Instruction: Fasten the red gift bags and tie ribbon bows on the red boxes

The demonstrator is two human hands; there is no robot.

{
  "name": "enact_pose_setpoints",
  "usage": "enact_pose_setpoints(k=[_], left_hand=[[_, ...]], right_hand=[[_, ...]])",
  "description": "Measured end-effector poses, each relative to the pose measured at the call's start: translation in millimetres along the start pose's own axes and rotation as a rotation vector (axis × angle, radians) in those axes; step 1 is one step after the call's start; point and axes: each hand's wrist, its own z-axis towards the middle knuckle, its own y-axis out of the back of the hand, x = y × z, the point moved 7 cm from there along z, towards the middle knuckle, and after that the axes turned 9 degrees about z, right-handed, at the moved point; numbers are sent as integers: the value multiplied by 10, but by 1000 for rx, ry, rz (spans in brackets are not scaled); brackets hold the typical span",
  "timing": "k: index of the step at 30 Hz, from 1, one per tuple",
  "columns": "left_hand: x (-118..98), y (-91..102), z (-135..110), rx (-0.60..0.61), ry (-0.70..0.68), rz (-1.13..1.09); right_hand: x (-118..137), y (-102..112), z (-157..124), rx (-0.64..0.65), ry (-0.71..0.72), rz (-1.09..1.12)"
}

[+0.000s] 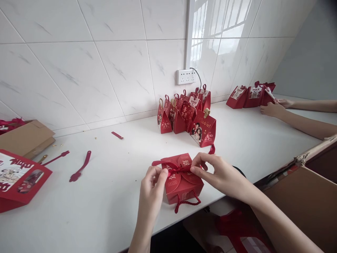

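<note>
A red gift box [184, 189] with a printed lid of overlapping flaps sits near the table's front edge. Across its top runs a red ribbon [179, 169], crossed or knotted in the middle. My left hand [152, 182] pinches the ribbon at the left of the knot, thumb against fingers. On the other side my right hand [214, 170] pinches the ribbon too, with a loose tail hanging past its fingers. A twisted red cord handle [188, 202] droops from the box's near side.
Several small red gift boxes [181, 116] stand by the wall below a socket strip [186, 76]. Loose red straps [81, 168], a larger red box [23, 182] and a cardboard box [28, 137] lie left. Another person's hands [272, 109] work right, beyond a big carton [305, 200].
</note>
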Motion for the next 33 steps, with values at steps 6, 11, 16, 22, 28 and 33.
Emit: enact_pose_setpoints(k=[6,11,16,22,28,33], left_hand=[[-63,2,-42,9,35,16],[-52,52,-58,18,46,74],[4,70,-60,66,64,40],[84,-13,-52,174,129,-174],[115,-54,-42,101,120,-247],[-18,-29,-50,40,104,-4]], right_hand=[[-86,0,-98,-101,-96,-12],[-222,-25,-44,-72,-148,194],[-355,-29,-9,-11,-252,455],[-420,-89,-33,-6,-352,756],[-483,-95,-38,-34,-349,856],[-500,-92,-14,16,-351,667]])
